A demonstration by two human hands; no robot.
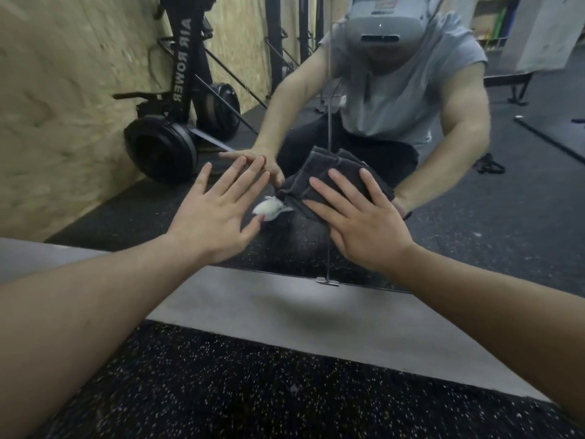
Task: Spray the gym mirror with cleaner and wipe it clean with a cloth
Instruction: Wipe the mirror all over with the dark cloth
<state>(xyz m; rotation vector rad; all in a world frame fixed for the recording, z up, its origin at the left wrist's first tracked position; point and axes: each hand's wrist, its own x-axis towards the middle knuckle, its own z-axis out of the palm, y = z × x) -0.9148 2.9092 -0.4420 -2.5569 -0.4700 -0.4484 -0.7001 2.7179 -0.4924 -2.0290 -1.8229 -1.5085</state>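
Note:
The gym mirror [474, 236] fills the wall ahead, its lower edge just above a grey baseboard. My right hand [357, 217] lies flat with straight fingers on a dark grey cloth [319, 182], pressing it against the glass near the vertical seam. My left hand [218, 210] is spread open against the glass to the left of the cloth, holding nothing. A small white blob [269, 209] sits on the mirror between my hands, by my left thumb. No spray bottle is in view.
A black air rower [177, 99] stands upright by the plywood wall [63, 90] at the left, doubled in the reflection. A metal clip [327, 282] holds the mirror's bottom edge. Black speckled rubber flooring [253, 391] lies below. The reflection shows a crouching person.

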